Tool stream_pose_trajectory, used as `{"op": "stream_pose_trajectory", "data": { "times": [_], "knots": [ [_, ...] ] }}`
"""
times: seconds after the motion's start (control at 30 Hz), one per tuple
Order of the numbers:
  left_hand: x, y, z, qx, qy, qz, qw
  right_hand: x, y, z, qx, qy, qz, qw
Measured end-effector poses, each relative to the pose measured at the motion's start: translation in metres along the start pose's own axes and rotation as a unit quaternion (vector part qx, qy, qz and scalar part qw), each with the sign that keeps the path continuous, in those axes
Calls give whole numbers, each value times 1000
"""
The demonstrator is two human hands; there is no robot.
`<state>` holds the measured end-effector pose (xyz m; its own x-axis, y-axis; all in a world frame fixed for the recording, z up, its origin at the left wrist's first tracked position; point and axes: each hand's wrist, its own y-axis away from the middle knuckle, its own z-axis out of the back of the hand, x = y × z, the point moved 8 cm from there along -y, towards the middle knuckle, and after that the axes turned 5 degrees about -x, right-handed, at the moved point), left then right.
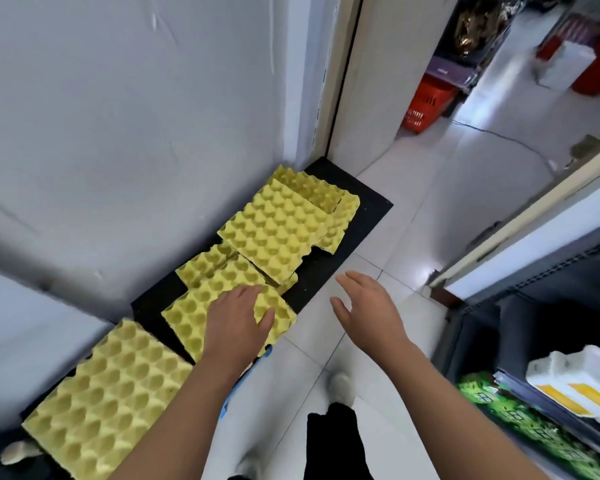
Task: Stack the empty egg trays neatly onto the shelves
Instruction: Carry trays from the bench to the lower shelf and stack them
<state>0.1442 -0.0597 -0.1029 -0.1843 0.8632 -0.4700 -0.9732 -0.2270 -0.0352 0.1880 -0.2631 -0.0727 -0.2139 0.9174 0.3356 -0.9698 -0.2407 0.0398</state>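
Several yellow egg trays lie on a low black shelf (361, 216) along the white wall. A big tray (108, 396) sits nearest, at the lower left. My left hand (238, 323) rests flat, fingers spread, on the middle tray (187, 320), which overlaps another tray (208, 263) behind it. Farther back lies a wide tray (274, 237) on top of more trays (323, 194). My right hand (368, 306) hovers open over the floor to the right of the shelf, holding nothing.
White tiled floor (413, 209) runs to the right toward a doorway with an orange basket (425, 102). A dark shelving unit (520, 323) at the right holds white egg cartons (575, 379) and green packages (520, 427). My feet show below.
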Motion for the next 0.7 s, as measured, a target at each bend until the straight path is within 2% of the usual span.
{"op": "stream_pose_trajectory", "data": {
  "times": [0.37, 0.53, 0.7],
  "knots": [
    [2, -103, -108, 50, 37, 224, 973, -79, -183, -42, 115, 17, 94, 989],
    [25, -142, -147, 69, 77, 316, 943, -85, -247, -87, 168, 19, 112, 979],
    [57, -173, -197, 109, 92, 375, 916, -95, -299, -142, 225, 25, 92, 970]
  ]
}}
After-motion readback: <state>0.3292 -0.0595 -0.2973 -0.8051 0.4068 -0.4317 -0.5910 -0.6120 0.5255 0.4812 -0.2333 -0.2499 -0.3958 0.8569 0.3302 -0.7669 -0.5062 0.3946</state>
